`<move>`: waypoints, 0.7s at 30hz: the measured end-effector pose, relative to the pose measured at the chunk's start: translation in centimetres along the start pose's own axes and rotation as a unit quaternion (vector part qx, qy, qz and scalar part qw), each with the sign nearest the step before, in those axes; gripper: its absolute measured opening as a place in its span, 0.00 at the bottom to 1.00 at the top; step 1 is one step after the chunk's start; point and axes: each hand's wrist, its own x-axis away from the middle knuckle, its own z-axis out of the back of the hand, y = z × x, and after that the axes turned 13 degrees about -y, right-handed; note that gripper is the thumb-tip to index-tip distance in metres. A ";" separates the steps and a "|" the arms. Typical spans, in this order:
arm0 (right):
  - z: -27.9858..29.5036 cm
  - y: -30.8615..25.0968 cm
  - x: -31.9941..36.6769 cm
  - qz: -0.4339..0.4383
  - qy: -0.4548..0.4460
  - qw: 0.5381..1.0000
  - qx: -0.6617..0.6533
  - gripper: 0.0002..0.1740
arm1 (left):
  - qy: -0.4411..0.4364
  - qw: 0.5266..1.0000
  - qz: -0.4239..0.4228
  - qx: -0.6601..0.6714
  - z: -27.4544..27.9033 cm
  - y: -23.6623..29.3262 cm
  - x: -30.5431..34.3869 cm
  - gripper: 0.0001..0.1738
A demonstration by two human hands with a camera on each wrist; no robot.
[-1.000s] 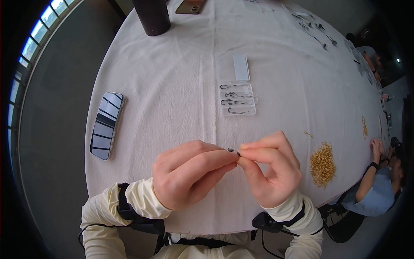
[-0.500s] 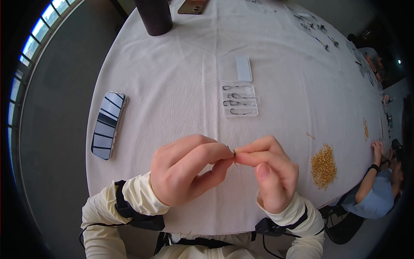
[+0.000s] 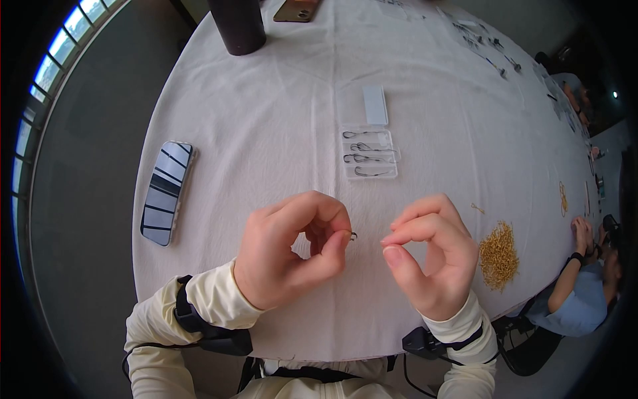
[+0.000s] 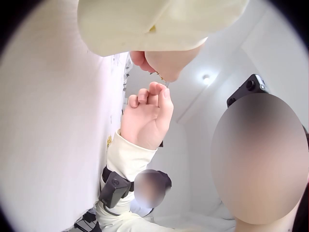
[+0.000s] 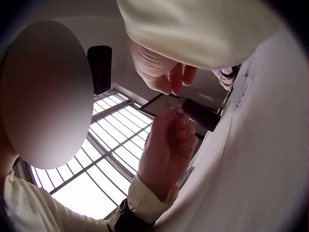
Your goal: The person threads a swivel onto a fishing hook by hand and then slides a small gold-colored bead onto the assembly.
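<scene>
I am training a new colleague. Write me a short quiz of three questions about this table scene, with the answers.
1. True or false: the left hand pinches a small dark hook.
2. How do the left hand and the right hand stand? A) clasped together B) apart C) lying flat
3. Fill in: the pile of golden hooks lies on the person's ____ side.
Key: 1 true; 2 B; 3 right.
</scene>
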 end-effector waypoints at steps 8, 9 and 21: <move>0.7 -0.2 -0.2 -0.022 -0.064 0.994 0.081 0.08 | -0.097 0.995 -0.009 -0.021 -0.1 0.3 -0.1 0.05; 0.7 -0.1 -0.2 -0.023 -0.063 0.994 0.081 0.08 | -0.098 0.995 -0.008 -0.022 -0.2 0.3 -0.1 0.05; 0.5 0.9 0.0 -0.074 -0.059 0.992 -0.087 0.05 | -0.128 0.988 0.042 0.080 -0.3 0.0 -0.2 0.04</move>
